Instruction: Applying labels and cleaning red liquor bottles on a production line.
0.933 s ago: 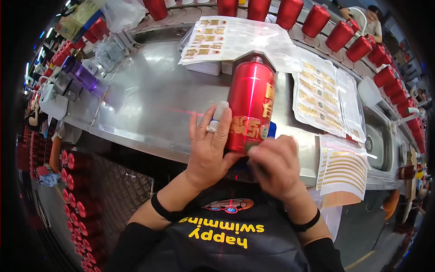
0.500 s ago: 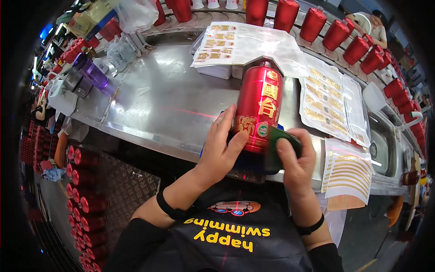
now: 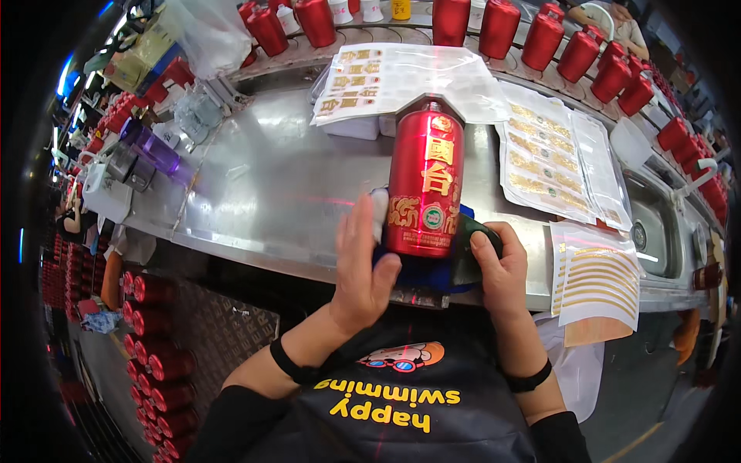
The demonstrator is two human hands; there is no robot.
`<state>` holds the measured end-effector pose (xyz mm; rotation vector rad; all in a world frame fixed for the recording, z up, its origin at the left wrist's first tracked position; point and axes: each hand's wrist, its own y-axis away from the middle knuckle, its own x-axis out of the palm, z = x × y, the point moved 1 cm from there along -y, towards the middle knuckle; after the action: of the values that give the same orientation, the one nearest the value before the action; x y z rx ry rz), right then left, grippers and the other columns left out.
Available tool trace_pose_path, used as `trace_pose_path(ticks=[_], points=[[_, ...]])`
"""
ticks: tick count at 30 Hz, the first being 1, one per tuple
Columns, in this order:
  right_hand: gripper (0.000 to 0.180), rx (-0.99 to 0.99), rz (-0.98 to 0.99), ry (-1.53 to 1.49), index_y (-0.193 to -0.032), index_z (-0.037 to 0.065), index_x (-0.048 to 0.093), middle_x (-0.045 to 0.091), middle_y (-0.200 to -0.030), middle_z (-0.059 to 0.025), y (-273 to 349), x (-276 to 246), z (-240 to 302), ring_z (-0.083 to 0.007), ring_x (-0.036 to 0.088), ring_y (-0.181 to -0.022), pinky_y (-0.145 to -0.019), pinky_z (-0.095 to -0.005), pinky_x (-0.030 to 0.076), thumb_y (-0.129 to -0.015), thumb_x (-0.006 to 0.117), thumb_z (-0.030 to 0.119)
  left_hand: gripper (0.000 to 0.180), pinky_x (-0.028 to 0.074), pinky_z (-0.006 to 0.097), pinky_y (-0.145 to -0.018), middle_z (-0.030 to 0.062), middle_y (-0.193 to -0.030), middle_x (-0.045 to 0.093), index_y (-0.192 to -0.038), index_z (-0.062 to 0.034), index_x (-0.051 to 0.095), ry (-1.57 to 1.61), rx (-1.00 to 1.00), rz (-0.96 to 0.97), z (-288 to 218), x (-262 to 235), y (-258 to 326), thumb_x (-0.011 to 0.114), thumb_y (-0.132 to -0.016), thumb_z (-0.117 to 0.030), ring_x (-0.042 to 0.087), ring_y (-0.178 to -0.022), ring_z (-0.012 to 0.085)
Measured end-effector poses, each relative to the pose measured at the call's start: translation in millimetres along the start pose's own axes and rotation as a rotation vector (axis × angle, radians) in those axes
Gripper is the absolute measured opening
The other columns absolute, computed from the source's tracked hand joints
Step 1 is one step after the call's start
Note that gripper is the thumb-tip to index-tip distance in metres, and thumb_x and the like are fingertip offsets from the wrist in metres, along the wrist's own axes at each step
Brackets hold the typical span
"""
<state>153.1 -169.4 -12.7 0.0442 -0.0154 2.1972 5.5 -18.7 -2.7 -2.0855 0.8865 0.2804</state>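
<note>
A red bottle (image 3: 426, 174) with gold characters, a gold pattern band and a small green round mark lies before me, its neck end toward the dark angular holder (image 3: 457, 110). Blue cloth (image 3: 413, 272) shows under its base. Beside the bottle's left side, my left hand (image 3: 356, 282) is open, fingers stretched out; whether it touches the bottle I cannot tell. A white bunched thing (image 3: 379, 212) sits between those fingers and the bottle. My right hand (image 3: 505, 270) grips a flat dark green scraper (image 3: 468, 251) next to the bottle's lower right side.
Gold sticker sheets lie beyond the bottle (image 3: 409, 77) and to its right (image 3: 540, 158). A sheet of gold strips (image 3: 594, 274) overhangs the front edge. A sink (image 3: 654, 228) is at right, a purple bottle (image 3: 158, 153) at left. Red bottles line the curved conveyor (image 3: 370, 37); a person sits beyond.
The bottle has turned slightly so its characters and band face up more squarely. My left hand has come away from its side and opened; the scraper has moved right, off its front.
</note>
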Motion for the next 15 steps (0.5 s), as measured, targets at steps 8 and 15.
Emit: trace_pose_path(ticks=[8,15], points=[[0.025,-0.502,-0.011,0.326,-0.106,-0.002,0.062,0.059,-0.128,-0.0202,16,-54,26,-0.0303,0.062,-0.108,-0.092,-0.0341,0.049,-0.085,0.051,-0.010,0.053,0.009,0.062,-0.116,0.0048,-0.115,0.068,-0.128,-0.0188,0.060,-0.606,0.618,0.323,-30,14,-19,0.072,-0.076,-0.015,0.048,-0.130,0.0286],[0.040,-0.446,-0.270,1.266,-0.101,0.001,0.069,0.060,-0.127,-0.0173,56,-202,40,-0.0343,0.054,-0.118,-0.099,-0.0378,0.045,-0.071,0.049,-0.016,0.056,0.010,0.056,-0.117,0.0130,-0.132,0.059,-0.136,-0.0030,0.051,-0.451,0.480,0.160,-21,9,-22,0.067,-0.083,-0.017,0.045,-0.132,0.0337]])
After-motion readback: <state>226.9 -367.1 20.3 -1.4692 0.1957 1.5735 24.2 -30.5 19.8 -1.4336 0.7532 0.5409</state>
